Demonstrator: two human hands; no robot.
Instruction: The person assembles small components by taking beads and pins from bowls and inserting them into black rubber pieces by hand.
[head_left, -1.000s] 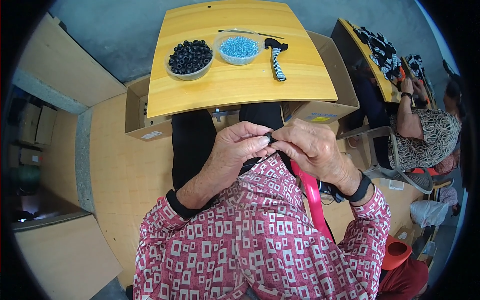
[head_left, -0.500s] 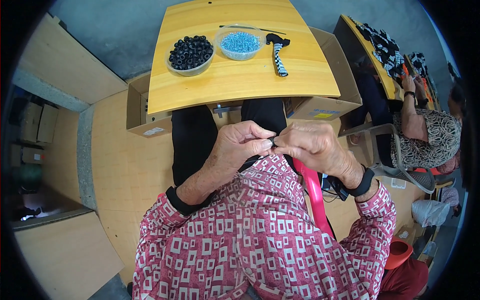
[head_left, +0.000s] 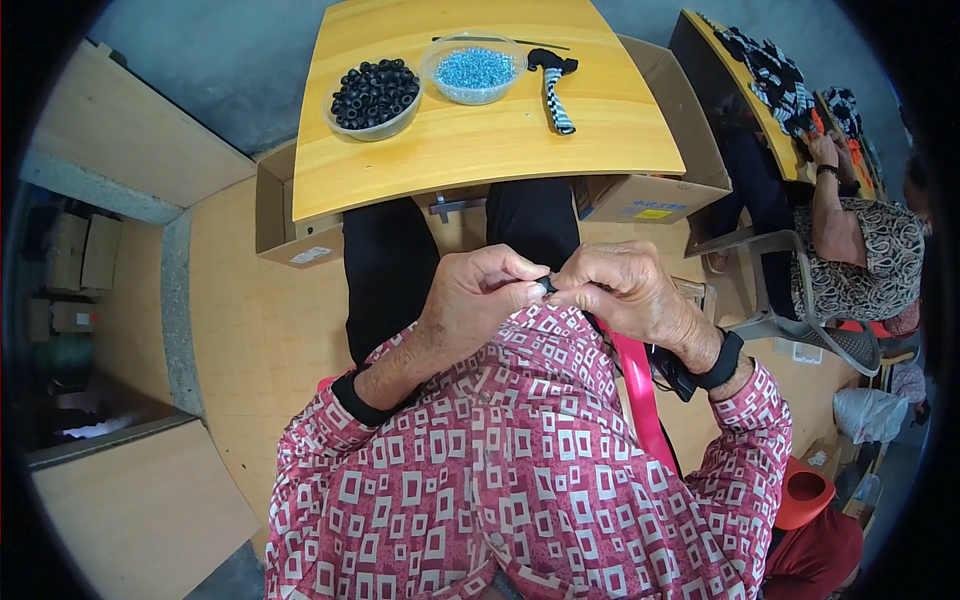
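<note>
Fingers (head_left: 520, 292) of 2 hands pinch 1 black bead (head_left: 548, 285); 2 bowls (head_left: 375, 100) beyond.

Bright, even daylight, soft shadow under the yellow table (head_left: 480, 140), no glare, sharp focus at centre, strong fisheye bending at edges, black vignette corners, dim far-left recess.

Both hands meet close above the lap: the left hand (head_left: 478, 300) and right hand (head_left: 628, 292) pinch a small black bead (head_left: 548, 285) between their fingertips. Beyond the grip, on the yellow table (head_left: 480, 140), sit a bowl of black beads (head_left: 374, 96), a bowl of blue beads (head_left: 474, 70) and a black-and-white cord (head_left: 556, 88). Far right of the grip, another person (head_left: 860, 250) sits.
</note>
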